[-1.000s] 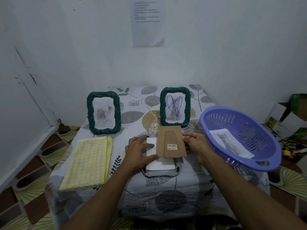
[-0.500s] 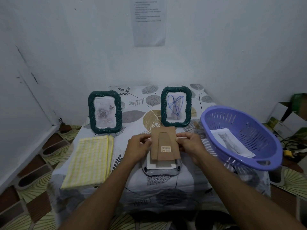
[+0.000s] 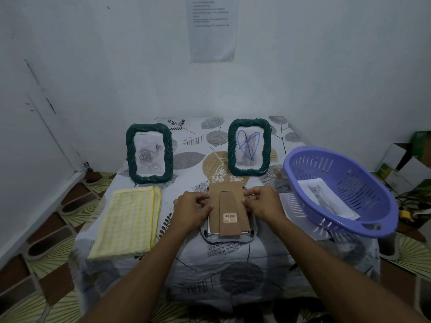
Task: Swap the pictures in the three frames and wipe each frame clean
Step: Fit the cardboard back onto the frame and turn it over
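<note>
A third frame (image 3: 229, 238) lies face down at the table's front middle, its brown cardboard backing (image 3: 227, 206) with a stand flap and a barcode sticker lying on it. My left hand (image 3: 192, 208) grips the backing's left edge with curled fingers. My right hand (image 3: 262, 202) pinches its right edge. Two dark green rope-edged frames stand upright behind: the left frame (image 3: 149, 153) shows a rose picture, the right frame (image 3: 249, 148) shows a cat picture with a blue scribble. A folded yellow checked cloth (image 3: 127, 221) lies to the left.
A purple slotted basket (image 3: 340, 192) stands at the table's right edge, tilted, with a cat picture (image 3: 326, 199) inside. The table carries a leaf-print cover (image 3: 191, 159). Walls close in behind and on the left. Cardboard boxes (image 3: 405, 164) sit on the floor at right.
The backing was held up and to the right of the frame over a white sheet. Both hands brought it down and squared it onto the frame's back, covering the sheet.
</note>
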A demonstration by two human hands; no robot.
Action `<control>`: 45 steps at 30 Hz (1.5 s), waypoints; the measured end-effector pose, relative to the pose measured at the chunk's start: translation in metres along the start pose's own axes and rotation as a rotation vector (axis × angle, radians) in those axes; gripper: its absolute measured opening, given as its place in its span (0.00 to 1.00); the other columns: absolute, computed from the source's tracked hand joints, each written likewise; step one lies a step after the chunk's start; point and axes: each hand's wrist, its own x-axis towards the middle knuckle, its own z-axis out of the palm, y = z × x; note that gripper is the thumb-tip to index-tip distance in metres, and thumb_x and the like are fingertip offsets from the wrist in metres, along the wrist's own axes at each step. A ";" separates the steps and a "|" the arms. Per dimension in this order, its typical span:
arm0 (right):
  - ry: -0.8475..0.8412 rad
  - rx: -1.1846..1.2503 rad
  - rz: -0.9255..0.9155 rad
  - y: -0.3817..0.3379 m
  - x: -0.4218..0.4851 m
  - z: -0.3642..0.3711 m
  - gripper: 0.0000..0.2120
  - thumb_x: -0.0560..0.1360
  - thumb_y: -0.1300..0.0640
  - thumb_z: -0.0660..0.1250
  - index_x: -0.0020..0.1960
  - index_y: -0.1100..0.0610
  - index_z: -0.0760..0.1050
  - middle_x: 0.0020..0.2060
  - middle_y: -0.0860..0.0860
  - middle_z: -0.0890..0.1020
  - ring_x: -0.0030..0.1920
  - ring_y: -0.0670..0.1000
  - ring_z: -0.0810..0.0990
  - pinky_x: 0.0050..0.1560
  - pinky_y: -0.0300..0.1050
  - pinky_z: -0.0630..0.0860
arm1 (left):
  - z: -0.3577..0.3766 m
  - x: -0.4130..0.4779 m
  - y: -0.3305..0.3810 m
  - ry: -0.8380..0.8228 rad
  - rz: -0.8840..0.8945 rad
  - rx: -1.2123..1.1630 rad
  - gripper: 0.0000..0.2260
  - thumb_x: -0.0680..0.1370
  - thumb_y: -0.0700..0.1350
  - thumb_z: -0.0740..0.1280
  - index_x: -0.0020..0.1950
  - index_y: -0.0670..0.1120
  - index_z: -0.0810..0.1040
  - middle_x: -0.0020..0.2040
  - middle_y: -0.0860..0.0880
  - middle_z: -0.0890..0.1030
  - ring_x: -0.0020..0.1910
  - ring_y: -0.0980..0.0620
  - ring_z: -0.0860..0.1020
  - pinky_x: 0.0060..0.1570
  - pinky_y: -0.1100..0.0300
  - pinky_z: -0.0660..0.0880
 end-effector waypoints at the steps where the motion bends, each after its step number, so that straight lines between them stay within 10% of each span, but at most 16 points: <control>1: -0.003 -0.009 -0.007 0.000 0.000 0.000 0.05 0.71 0.63 0.73 0.45 0.55 0.81 0.33 0.53 0.84 0.34 0.49 0.82 0.41 0.44 0.81 | 0.000 0.000 -0.001 0.004 0.007 -0.002 0.14 0.71 0.44 0.75 0.56 0.46 0.83 0.43 0.50 0.85 0.44 0.56 0.81 0.55 0.58 0.76; 12: 0.005 -0.113 -0.055 -0.001 -0.001 0.000 0.10 0.70 0.62 0.74 0.36 0.50 0.78 0.32 0.50 0.82 0.37 0.51 0.83 0.48 0.50 0.82 | 0.000 0.002 -0.005 -0.001 0.031 0.012 0.14 0.70 0.45 0.74 0.55 0.47 0.84 0.40 0.52 0.85 0.44 0.55 0.82 0.58 0.51 0.76; 34: 0.005 -0.463 -0.364 0.014 -0.005 -0.001 0.11 0.73 0.57 0.71 0.56 0.54 0.83 0.52 0.50 0.84 0.50 0.48 0.80 0.52 0.40 0.75 | 0.011 0.000 -0.014 -0.030 0.135 0.223 0.11 0.73 0.50 0.69 0.53 0.51 0.83 0.55 0.52 0.78 0.58 0.49 0.69 0.53 0.54 0.65; 45: -0.001 -0.445 -0.430 0.020 0.005 0.001 0.07 0.73 0.56 0.69 0.48 0.53 0.85 0.49 0.50 0.82 0.50 0.47 0.77 0.48 0.41 0.73 | 0.013 0.004 -0.015 -0.009 0.168 0.221 0.10 0.75 0.54 0.65 0.48 0.51 0.82 0.53 0.53 0.79 0.56 0.52 0.69 0.53 0.53 0.66</control>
